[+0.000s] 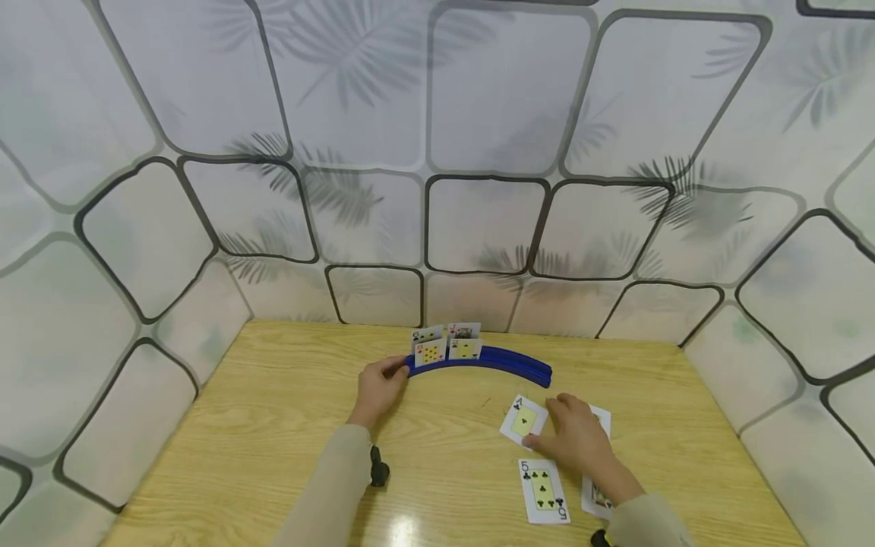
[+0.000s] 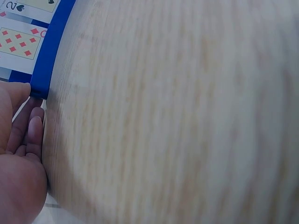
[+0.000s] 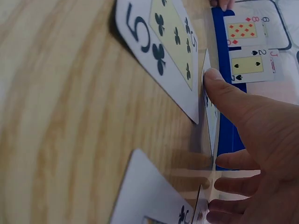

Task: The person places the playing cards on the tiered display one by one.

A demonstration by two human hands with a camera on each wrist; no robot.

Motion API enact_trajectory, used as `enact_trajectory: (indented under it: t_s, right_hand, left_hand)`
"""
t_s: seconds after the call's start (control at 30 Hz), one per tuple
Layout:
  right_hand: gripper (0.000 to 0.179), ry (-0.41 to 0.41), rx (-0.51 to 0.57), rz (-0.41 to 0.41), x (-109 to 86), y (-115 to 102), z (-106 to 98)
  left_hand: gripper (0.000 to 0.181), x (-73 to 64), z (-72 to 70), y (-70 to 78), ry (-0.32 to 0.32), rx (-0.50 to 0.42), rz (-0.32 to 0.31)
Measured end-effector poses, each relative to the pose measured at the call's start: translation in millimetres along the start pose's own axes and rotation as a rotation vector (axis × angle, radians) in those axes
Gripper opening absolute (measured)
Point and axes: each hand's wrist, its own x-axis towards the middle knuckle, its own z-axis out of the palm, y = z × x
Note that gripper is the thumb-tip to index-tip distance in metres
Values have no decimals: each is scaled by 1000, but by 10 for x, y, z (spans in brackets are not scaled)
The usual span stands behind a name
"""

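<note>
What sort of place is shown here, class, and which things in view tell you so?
Probably an indoor card-play spot, perhaps a booth or corner: a wood-grain table enclosed by leaf-patterned walls, with a curved blue card holder and playing cards on it.

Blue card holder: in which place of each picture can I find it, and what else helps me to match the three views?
Head: the blue card holder curves right of centre; the left hand touches its left end.
Left wrist: upper-left corner, beside that hand.
Right wrist: upper right, running down behind the right hand.
Shared landmark: the red diamonds card standing in it.
</note>
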Motion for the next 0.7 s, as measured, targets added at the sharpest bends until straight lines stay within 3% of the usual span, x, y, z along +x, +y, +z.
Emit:
enact_trajectory:
  t_s: [0.33,0.7]
  right_hand:
    - [84,44,-14,-16,-7,9,41]
    - [84,47,37,25,28,-6,41]
  left_hand:
    - [27,7,2,10,1,3,2]
    - [27,17,1,-5,-2,-4,3]
